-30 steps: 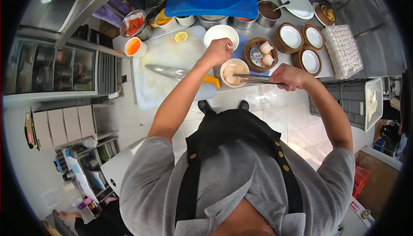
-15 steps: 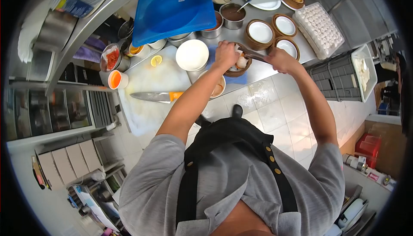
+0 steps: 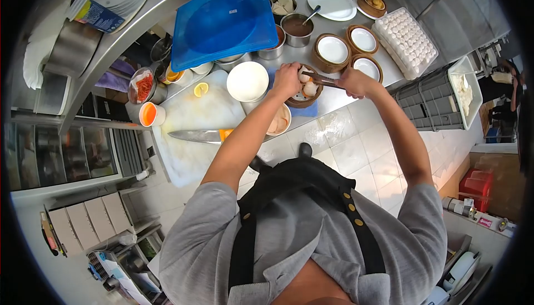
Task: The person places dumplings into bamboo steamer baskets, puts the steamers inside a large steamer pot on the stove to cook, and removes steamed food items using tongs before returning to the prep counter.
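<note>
My right hand (image 3: 357,83) grips metal tongs (image 3: 322,79), whose tips reach over a round bamboo steamer (image 3: 302,103). Pale dumplings (image 3: 310,88) sit inside it. At the steamer's left rim is my left hand (image 3: 286,80), its fingers closed; what they hold, if anything, is hidden. A white bowl (image 3: 247,81) stands just left of that hand. Below it, a tub with pale pieces (image 3: 277,122) is partly covered by my left forearm. The knife (image 3: 196,136) lies on the cutting board (image 3: 189,163), near a lemon half (image 3: 201,89).
A blue lid (image 3: 222,21) covers part of the containers at the back. Bamboo steamers with white dishes (image 3: 332,50), a pot of brown sauce (image 3: 297,26), a white oval plate (image 3: 332,3) and a tray of white pieces (image 3: 406,41) stand rightward. An orange-filled cup (image 3: 151,114) is left.
The tongs have moved from the tub of pale pieces to the dumpling steamer. My left hand has gone from the white bowl to the steamer's edge. The camera view has shifted right.
</note>
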`<state>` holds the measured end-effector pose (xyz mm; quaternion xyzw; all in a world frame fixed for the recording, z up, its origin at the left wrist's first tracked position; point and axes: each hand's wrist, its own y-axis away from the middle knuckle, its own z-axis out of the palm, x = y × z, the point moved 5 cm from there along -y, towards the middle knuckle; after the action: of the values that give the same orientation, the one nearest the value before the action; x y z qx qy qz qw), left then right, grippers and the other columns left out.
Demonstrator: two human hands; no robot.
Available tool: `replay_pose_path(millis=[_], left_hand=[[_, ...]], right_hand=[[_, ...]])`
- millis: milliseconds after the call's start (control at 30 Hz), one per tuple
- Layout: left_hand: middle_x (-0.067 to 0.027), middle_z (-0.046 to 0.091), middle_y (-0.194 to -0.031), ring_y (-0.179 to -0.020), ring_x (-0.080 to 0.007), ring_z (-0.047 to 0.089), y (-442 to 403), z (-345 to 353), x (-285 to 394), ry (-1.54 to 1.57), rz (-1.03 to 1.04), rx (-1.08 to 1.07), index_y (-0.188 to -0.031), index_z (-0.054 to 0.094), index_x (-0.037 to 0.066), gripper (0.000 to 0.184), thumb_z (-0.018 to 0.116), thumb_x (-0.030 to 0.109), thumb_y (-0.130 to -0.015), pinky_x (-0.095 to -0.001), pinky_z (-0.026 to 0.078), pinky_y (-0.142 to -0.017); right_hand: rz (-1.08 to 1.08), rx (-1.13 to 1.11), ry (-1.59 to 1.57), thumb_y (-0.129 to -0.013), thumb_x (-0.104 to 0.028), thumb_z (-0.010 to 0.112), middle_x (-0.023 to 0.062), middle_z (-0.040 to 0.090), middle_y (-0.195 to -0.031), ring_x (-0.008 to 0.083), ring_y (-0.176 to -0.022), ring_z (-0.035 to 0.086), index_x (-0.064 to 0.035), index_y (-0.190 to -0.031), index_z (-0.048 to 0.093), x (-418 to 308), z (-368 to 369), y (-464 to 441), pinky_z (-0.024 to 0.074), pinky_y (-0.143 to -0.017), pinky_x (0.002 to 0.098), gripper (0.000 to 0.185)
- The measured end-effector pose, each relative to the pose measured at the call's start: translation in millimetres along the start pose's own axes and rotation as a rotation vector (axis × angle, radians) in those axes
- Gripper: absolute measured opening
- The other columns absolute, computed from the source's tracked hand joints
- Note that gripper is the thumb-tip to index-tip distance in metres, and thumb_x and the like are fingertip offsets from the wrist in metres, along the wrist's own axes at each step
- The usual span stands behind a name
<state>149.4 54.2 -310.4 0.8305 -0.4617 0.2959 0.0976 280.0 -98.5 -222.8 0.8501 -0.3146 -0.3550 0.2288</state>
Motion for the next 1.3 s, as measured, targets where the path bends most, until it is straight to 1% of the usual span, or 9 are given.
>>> replay_pose_path(millis=[167,467,600,633,733,833,933,1067,1300], left_hand=[[-0.0184,0.067,-0.101,-0.103,-0.0367,0.057,-2.5,5.6,-3.1,0.012,-0.066,-0.056,-0.109,0.056,0.002,0.039,0.061,-0.002,-0.071,-0.0455,0.048,-0.088],[-0.0208,0.066,-0.098,-0.100,-0.0401,0.058,-5.0,6.2,-17.7,0.129,-0.070,-0.044,-0.112,0.050,0.001,0.043,0.059,-0.008,-0.070,-0.0451,0.047,-0.088],[-0.0210,0.066,-0.098,-0.099,-0.0395,0.060,-6.1,2.3,-18.2,0.147,-0.091,-0.077,-0.113,0.051,0.002,0.045,0.059,-0.008,-0.070,-0.0441,0.048,-0.087],[-0.0208,0.066,-0.098,-0.098,-0.0384,0.060,-4.3,0.1,-16.6,0.158,-0.098,-0.077,-0.114,0.052,0.003,0.046,0.059,-0.008,-0.070,-0.0437,0.049,-0.087],[-0.0196,0.066,-0.097,-0.094,-0.0342,0.063,-0.9,-11.0,-14.3,0.267,-0.086,-0.016,-0.117,0.053,0.004,0.050,0.059,-0.008,-0.070,-0.0419,0.051,-0.082],[-0.0182,0.066,-0.101,-0.089,-0.0305,0.066,3.7,-29.2,-15.3,0.291,-0.081,0.087,-0.120,0.053,0.005,0.053,0.059,-0.009,-0.069,-0.0401,0.053,-0.078],[-0.0136,0.065,-0.108,-0.085,-0.0238,0.066,15.0,-49.1,-22.5,0.373,-0.009,0.261,-0.118,0.056,0.006,0.051,0.061,-0.009,-0.069,-0.0345,0.053,-0.073],[-0.0105,0.064,-0.108,-0.079,-0.0192,0.065,57.7,-85.2,-50.3,0.504,-0.093,0.336,-0.111,0.060,0.005,0.045,0.063,-0.008,-0.068,-0.0315,0.053,-0.070],[-0.0107,0.063,-0.108,-0.081,-0.0191,0.065,120.2,-107.6,-69.0,0.459,-0.215,0.213,-0.105,0.062,0.005,0.040,0.055,-0.010,-0.069,-0.0303,0.053,-0.065]], right_hand=[[-0.018,0.090,-0.171,-0.090,-0.034,0.059,0.0050,0.053,-0.061,0.0146,-0.052,0.049,-0.0002,-0.083,0.066,20.6,16.9,6.0,0.0414,-0.045,0.0309,0.035],[-0.143,0.308,-0.110,-0.082,-0.026,0.067,0.0224,0.069,-0.094,0.0363,-0.092,0.067,-0.0047,-0.111,0.069,34.7,47.3,-5.5,0.0507,-0.083,0.0394,0.036],[-0.198,0.384,-0.230,-0.084,-0.023,0.065,0.0231,0.068,-0.092,0.0358,-0.087,0.066,-0.0047,-0.110,0.069,41.7,63.3,-6.9,0.0499,-0.081,0.0395,0.031],[-0.281,0.403,-0.253,-0.088,-0.021,0.063,0.0169,0.068,-0.077,0.0259,-0.067,0.063,-0.0029,-0.110,0.069,40.6,63.9,-5.9,0.0495,-0.064,0.0348,0.029],[-0.112,0.177,-0.719,-0.091,-0.020,0.062,0.0041,0.057,-0.065,0.0117,-0.052,0.047,-0.0014,-0.112,0.068,58.2,72.0,-10.0,0.0377,-0.047,0.0260,0.029],[-0.157,0.047,-1.090,-0.093,-0.019,0.062,-0.0037,0.046,-0.065,0.0031,-0.049,0.033,-0.0010,-0.115,0.066,60.4,76.0,-7.5,0.0229,-0.042,0.0205,0.029],[-0.201,-0.009,-1.238,-0.093,-0.020,0.063,-0.0028,0.048,-0.066,0.0038,-0.048,0.032,-0.0013,-0.115,0.066,57.4,74.3,-7.0,0.0212,-0.042,0.0210,0.029],[-0.169,-0.102,-1.101,-0.093,-0.020,0.062,-0.0016,0.049,-0.066,0.0041,-0.047,0.032,-0.0011,-0.113,0.066,44.1,76.2,22.0,0.0206,-0.041,0.0216,0.028],[-0.020,-0.258,-0.744,-0.090,-0.025,0.063,-0.0020,0.047,-0.058,0.0057,-0.042,0.034,-0.0047,-0.081,0.065,-0.4,113.2,42.5,0.0238,-0.036,0.0234,0.023]])
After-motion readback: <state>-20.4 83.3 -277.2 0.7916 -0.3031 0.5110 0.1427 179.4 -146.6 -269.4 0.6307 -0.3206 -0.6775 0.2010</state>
